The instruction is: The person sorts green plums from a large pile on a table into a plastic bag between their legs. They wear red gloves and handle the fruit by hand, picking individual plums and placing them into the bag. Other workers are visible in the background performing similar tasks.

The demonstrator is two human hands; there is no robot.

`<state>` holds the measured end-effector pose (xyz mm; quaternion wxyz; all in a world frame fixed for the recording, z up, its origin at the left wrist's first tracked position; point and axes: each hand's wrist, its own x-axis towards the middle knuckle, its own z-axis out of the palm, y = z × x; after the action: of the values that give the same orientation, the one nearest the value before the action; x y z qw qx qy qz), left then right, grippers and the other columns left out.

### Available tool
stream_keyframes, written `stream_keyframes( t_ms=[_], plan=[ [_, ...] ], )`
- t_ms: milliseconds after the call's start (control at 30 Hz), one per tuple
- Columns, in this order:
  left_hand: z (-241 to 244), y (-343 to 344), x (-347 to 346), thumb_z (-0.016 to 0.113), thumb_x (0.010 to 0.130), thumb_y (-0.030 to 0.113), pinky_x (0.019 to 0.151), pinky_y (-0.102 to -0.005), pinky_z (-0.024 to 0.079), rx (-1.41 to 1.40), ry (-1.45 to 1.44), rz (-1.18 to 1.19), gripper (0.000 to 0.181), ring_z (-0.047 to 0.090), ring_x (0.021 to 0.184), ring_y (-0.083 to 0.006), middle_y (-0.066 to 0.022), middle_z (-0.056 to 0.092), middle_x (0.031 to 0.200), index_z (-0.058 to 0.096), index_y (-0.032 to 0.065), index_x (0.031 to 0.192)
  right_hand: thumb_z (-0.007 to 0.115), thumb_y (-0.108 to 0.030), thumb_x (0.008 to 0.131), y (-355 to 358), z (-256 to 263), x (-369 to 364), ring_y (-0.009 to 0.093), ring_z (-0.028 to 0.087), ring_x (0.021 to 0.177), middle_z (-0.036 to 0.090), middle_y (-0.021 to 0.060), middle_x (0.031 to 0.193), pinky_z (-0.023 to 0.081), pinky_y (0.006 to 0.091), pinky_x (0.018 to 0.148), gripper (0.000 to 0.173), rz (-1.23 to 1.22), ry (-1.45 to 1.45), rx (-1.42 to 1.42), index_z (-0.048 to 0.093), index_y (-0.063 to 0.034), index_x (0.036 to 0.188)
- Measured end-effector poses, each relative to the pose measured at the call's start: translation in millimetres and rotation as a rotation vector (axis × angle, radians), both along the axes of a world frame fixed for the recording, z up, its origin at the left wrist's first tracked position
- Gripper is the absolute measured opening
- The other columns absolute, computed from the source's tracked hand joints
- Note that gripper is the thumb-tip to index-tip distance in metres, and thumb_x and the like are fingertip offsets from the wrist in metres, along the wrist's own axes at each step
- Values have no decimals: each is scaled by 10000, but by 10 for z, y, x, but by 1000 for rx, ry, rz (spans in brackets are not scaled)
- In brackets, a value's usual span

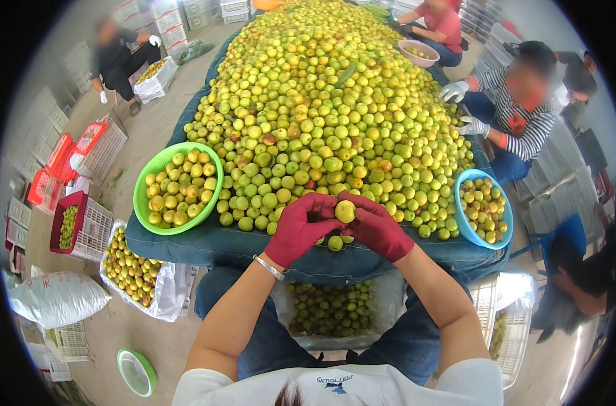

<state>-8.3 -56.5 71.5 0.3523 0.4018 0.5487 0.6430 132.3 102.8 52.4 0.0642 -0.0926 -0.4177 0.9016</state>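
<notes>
Both of my hands wear dark red gloves and meet at the front edge of a big heap of yellow-green jujube-like fruits (328, 116). Between their fingertips is a single yellowish fruit (345, 211). My left hand (304, 226) touches it from the left with thumb and fingers. From the right, my right hand (381, 228) has its fingers around it; part of another fruit (347, 237) shows below, and I cannot tell whether that hand holds it. A loose green fruit (335, 243) lies just under my hands on the blue-green cloth (318, 261).
A green basket (140, 203) and a blue basket (509, 215), both with fruit, flank the heap. Below the cloth edge, a lined container (389, 304) of fruit sits between my knees. A co-worker's gloved hands (474, 127) touch the heap's right side. Crates (101, 228) stand left.
</notes>
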Motion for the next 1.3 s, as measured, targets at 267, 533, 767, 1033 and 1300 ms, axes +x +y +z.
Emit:
stream_keyframes(
  t_ms=[267,533,767,1033,1300],
  plan=[
    [-160,-48,-8,665,869,23,882,-362,555,-38,-351,-33,512,628,1058,-241,-137,587,1227,455,0,1336,686,68,795,-121,12,-52,180,546,1198,568,40,1322,487,313,938,528,-174,34,476,566,-73,1290],
    [-248,-62,73,668,900,173,762,-279,548,-231,-510,-131,427,638,923,-145,-53,619,1121,530,67,1291,745,9,763,-333,43,38,194,568,1117,613,26,1226,502,310,883,554,-224,71,1159,588,-133,1274],
    [-116,-382,-719,829,733,158,804,-290,525,-22,220,233,423,620,937,-157,-50,632,1041,664,91,1117,745,-37,798,298,23,524,160,629,1006,649,55,1157,526,286,800,357,-435,-127,1160,663,-88,1141],
    [-120,-1059,-1397,847,677,26,840,-278,513,-19,285,548,505,586,983,-117,-13,611,1062,558,81,1088,694,-11,832,844,-437,1263,150,650,963,690,62,1074,521,263,771,254,-537,-298,1201,680,-53,1082],
    [-559,-1678,-2127,741,727,178,1100,-469,331,-510,1422,890,586,448,1267,-372,-185,545,1297,551,108,1277,668,-67,859,779,-486,1106,183,655,954,685,88,1073,521,287,787,246,-504,-312,1217,671,-39,1103]
  ],
)
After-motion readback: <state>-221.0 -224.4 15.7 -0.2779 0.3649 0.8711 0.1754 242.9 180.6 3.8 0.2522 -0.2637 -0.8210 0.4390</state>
